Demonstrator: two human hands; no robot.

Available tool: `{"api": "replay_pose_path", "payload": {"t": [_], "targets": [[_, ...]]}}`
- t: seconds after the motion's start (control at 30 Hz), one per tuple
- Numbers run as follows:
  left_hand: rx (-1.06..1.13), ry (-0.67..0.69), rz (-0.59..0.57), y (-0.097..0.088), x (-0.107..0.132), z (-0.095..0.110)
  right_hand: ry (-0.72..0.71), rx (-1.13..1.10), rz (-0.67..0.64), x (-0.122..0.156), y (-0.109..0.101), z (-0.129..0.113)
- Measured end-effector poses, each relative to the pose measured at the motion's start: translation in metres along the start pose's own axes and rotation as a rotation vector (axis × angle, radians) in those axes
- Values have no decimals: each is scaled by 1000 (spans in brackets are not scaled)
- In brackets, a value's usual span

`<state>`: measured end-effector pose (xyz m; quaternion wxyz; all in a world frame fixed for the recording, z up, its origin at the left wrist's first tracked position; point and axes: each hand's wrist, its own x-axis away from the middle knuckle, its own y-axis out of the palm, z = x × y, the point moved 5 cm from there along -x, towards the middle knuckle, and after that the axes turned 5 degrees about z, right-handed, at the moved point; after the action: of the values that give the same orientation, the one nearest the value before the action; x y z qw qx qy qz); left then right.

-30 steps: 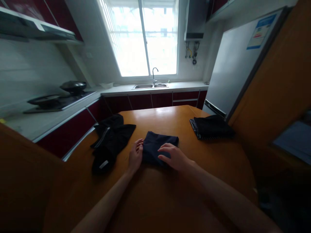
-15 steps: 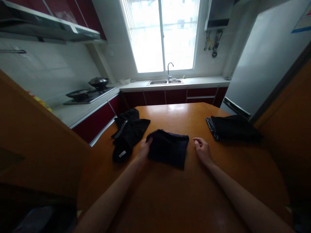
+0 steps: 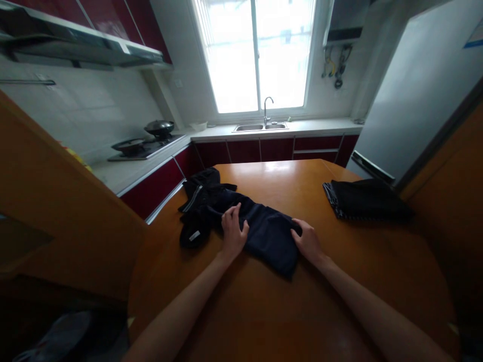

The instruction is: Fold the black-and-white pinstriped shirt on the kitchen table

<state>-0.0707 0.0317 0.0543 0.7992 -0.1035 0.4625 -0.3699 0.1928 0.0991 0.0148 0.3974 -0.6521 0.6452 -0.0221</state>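
Note:
A dark navy garment (image 3: 269,232) lies stretched across the middle of the wooden table, its kind unclear. My left hand (image 3: 234,234) rests on the garment's left part with fingers spread. At the right end, my right hand (image 3: 307,241) has its thumb and fingers around the garment's edge. Some of that edge is hidden under the hand. Black clothing (image 3: 198,213) with a pale zip-like strip and a white label lies rumpled to the left, partly overlapped by the navy cloth.
A folded black cloth stack (image 3: 372,200) sits at the table's (image 3: 271,178) right side. Beyond the table are a sink (image 3: 260,127), a counter and a hob with pans (image 3: 160,128). A fridge (image 3: 407,95) stands at the right, and a wooden panel (image 3: 56,186) at the left.
The navy garment has gone from a folded piece to a longer spread one, now reaching the black clothing. My left hand has opened on top of it; my right hand has come to its right edge.

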Motion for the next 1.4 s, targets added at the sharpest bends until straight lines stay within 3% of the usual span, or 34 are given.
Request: {"api": "replay_pose_path", "payload": {"t": [0.07, 0.13, 0.23, 0.3, 0.37, 0.4, 0.47, 0.53, 0.6, 0.67, 0.73, 0.8, 0.87, 0.97, 1.03, 1.07, 1.13, 1.2, 1.27, 1.33, 1.37, 1.4], "targets": [[127, -61, -144, 11, 6, 8, -95, -87, 2, 8, -6, -26], [268, -187, -268, 19, 12, 10, -197, -188, -75, 25, -6, -57], [347, -350, -345, 22, 17, 10, -341, -405, -451, 68, 7, -104], [333, -375, -372, 22, 19, 9, -456, -508, -735, 101, 15, -131], [331, -356, -396, 22, 21, 10, -516, -607, -872, 120, 15, -147], [344, -342, -397, 23, 22, 10, -513, -655, -854, 120, 12, -151], [406, -322, -359, 26, 22, 9, -446, -690, -661, 102, 3, -145], [509, -342, -323, 28, 21, 7, -337, -584, -368, 71, -7, -121], [651, -445, -351, 29, 18, 4, -251, -328, -134, 41, -14, -87], [805, -629, -423, 27, 13, -3, -202, -25, -60, 18, -16, -55], [952, -804, -423, 18, 3, -14, -128, 206, -127, 5, -15, -28], [1063, -905, -294, 2, -14, -31, -63, 342, -262, 0, -12, -15], [1089, -959, -72, -18, -32, -55, -4, 421, -379, 3, -11, -19], [783, -966, 252, -57, -50, -89, 102, 429, -472, 20, -9, -41], [403, -819, 417, -89, -60, -93, 192, 285, -569, 41, -3, -58], [208, -690, 477, -104, -65, -85, 254, 167, -673, 56, 4, -66], [-104, -385, 498, -122, -71, -54, 393, -113, -1031, 93, 19, -81], [-276, -158, 304, -120, -68, -17, 484, -366, -1475, 127, 26, -97], [-343, -121, -154, -98, -49, 9, 502, -555, -1777, 141, 21, -107], [-453, -189, -655, -76, -10, 21, 513, -701, -1795, 133, 17, -107], [-522, -202, -820, -70, 10, 25, 530, -756, -1709, 123, 17, -105], [-580, -196, -912, -68, 27, 27, 551, -794, -1594, 113, 18, -101]]}}
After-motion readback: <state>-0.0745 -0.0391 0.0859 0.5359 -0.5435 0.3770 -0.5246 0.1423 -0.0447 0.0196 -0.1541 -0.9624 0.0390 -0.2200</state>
